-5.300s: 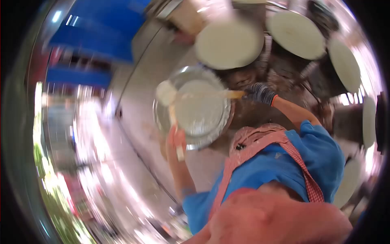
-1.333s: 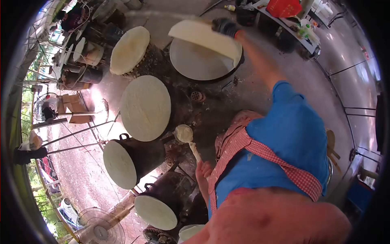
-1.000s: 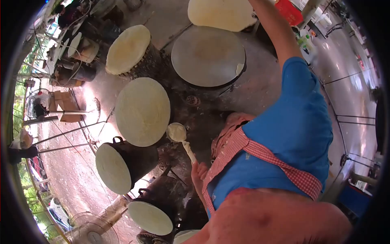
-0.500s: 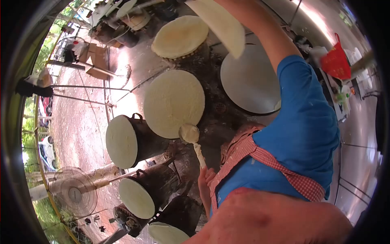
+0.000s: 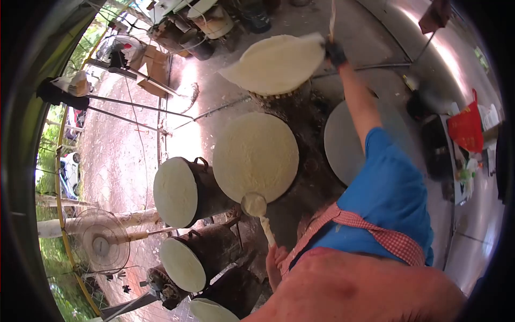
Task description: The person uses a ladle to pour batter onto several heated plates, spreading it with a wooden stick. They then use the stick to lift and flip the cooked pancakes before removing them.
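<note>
My left hand [image 5: 276, 257] is closed around the batter-coated handle of a ladle [image 5: 254, 204]. The ladle's bowl hangs over the near edge of a round griddle [image 5: 256, 155] covered by a pale batter sheet. My right hand [image 5: 336, 53], in a dark glove, is closed at the edge of a thin pancake [image 5: 281, 61], which is spread over a round stand. A pale wooden stick [image 5: 332, 21] juts out from the same hand; its far end is out of view. Below that arm lies a bare grey griddle [image 5: 348, 145], partly hidden by it.
Drum stoves with batter-covered tops [image 5: 175, 192] [image 5: 183, 264] [image 5: 214, 310] line the lower left. A fan [image 5: 101, 246] stands beyond them. Buckets [image 5: 213, 21] and a cardboard box [image 5: 154, 70] are at the top. A red bag [image 5: 465, 129] sits on a side table at right.
My right hand has reached farther out, bringing the hanging pancake down over the round stand. My left hand still holds the ladle at the middle griddle's edge. The whole view has shifted slightly.
</note>
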A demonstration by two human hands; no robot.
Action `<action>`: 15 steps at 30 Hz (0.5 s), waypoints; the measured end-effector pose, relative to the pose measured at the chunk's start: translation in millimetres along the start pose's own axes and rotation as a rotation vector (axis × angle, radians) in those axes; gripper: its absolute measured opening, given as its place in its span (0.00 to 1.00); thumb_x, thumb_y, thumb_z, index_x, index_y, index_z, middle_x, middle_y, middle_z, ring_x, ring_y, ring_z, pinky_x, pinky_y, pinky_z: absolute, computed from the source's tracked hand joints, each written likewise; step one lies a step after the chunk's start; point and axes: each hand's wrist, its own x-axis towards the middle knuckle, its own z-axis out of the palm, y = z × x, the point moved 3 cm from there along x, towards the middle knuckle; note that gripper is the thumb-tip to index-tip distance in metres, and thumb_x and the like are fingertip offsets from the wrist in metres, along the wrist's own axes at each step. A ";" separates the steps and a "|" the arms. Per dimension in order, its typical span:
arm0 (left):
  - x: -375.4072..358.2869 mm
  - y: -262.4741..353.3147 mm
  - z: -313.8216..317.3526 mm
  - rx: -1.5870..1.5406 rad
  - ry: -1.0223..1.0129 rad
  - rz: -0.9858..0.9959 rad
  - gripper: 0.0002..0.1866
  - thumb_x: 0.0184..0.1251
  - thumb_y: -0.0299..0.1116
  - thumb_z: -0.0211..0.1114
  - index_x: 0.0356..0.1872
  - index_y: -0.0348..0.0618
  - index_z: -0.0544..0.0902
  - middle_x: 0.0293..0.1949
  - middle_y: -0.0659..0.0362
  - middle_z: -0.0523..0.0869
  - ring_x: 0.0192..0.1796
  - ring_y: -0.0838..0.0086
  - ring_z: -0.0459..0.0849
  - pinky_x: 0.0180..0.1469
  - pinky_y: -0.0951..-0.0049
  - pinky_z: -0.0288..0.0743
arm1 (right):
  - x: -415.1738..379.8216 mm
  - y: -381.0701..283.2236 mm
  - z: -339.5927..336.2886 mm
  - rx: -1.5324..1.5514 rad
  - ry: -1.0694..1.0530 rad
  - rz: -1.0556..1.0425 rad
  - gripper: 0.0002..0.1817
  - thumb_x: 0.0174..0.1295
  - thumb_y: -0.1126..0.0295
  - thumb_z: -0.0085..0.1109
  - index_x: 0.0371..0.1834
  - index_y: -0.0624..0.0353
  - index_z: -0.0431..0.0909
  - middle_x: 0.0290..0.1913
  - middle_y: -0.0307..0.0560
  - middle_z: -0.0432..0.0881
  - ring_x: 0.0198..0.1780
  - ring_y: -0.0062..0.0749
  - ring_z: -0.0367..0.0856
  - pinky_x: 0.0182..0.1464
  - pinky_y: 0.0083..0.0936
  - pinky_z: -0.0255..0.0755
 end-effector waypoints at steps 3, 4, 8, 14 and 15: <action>-9.7 17.3 -51.8 -0.105 0.034 -0.119 0.17 0.67 0.42 0.44 0.19 0.47 0.64 0.11 0.68 0.55 0.10 0.83 0.53 0.12 0.85 0.52 | -32.6 114.3 -32.3 -0.177 0.090 0.541 0.06 0.52 0.66 0.58 0.23 0.53 0.72 0.14 0.36 0.68 0.14 0.23 0.66 0.17 0.23 0.62; -16.2 37.3 -96.8 0.042 -0.053 -0.173 0.18 0.66 0.43 0.44 0.17 0.48 0.60 0.10 0.68 0.55 0.10 0.83 0.53 0.13 0.85 0.52 | -30.4 144.3 -31.9 -0.165 0.095 0.560 0.06 0.52 0.66 0.58 0.23 0.53 0.72 0.14 0.36 0.68 0.14 0.23 0.66 0.17 0.23 0.62; 3.5 -29.1 35.6 -0.235 0.045 -0.133 0.20 0.66 0.46 0.44 0.16 0.48 0.59 0.09 0.68 0.56 0.11 0.83 0.55 0.13 0.85 0.52 | -12.3 114.1 -4.1 -0.118 0.095 0.374 0.10 0.51 0.63 0.58 0.18 0.52 0.72 0.13 0.35 0.68 0.13 0.21 0.66 0.16 0.24 0.61; 14.2 -26.6 45.6 -0.201 0.102 -0.102 0.21 0.66 0.47 0.44 0.15 0.50 0.56 0.08 0.67 0.56 0.11 0.83 0.56 0.14 0.85 0.53 | 103.8 -34.3 144.4 -0.641 -0.360 0.260 0.09 0.54 0.65 0.48 0.21 0.55 0.72 0.16 0.38 0.69 0.17 0.24 0.68 0.22 0.20 0.63; 15.7 -26.6 46.8 -0.207 0.108 -0.108 0.21 0.66 0.47 0.44 0.15 0.50 0.56 0.08 0.67 0.56 0.11 0.83 0.56 0.14 0.85 0.53 | 109.8 -55.4 161.3 -0.575 -0.360 0.249 0.09 0.53 0.64 0.49 0.21 0.55 0.72 0.15 0.39 0.70 0.16 0.26 0.68 0.21 0.22 0.64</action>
